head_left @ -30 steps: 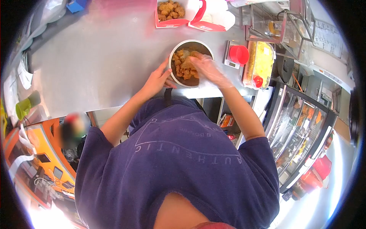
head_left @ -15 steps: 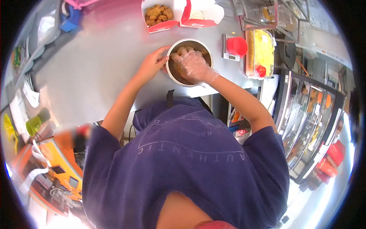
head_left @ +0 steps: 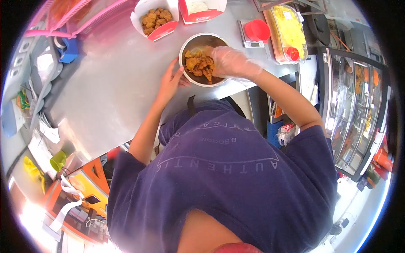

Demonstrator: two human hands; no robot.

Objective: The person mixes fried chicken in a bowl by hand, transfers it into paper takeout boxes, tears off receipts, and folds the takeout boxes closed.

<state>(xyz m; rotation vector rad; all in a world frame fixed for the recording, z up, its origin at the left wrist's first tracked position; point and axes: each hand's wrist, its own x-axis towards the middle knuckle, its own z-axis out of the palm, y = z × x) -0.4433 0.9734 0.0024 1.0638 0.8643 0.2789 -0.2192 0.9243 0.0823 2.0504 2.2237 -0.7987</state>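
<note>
A round metal bowl (head_left: 182, 56) stands near the counter's front edge with browned fried pieces (head_left: 200, 66) in it. Against its left rim rests my left hand (head_left: 171, 79), bare, fingers apart and partly behind the bowl's side. My right hand (head_left: 233, 63), in a clear plastic glove, reaches over the right rim; its fingertips are inside the bowl beside the pieces, and I cannot make out what they hold. Behind the bowl are a red-and-white box (head_left: 163, 30) of fried pieces and another box (head_left: 197, 16) with white food in it.
To the right sit a scale (head_left: 253, 44) with a red cup (head_left: 257, 30) and a clear container (head_left: 287, 33) of yellow food. A pink basket (head_left: 84, 21) and a blue object (head_left: 68, 50) stand at the back left. A glass display case (head_left: 354, 109) is at far right.
The view has turned, shifting the counter and its items. My right hand has moved from the bowl's middle to its right side, uncovering the fried pieces. My left hand stays at the left rim.
</note>
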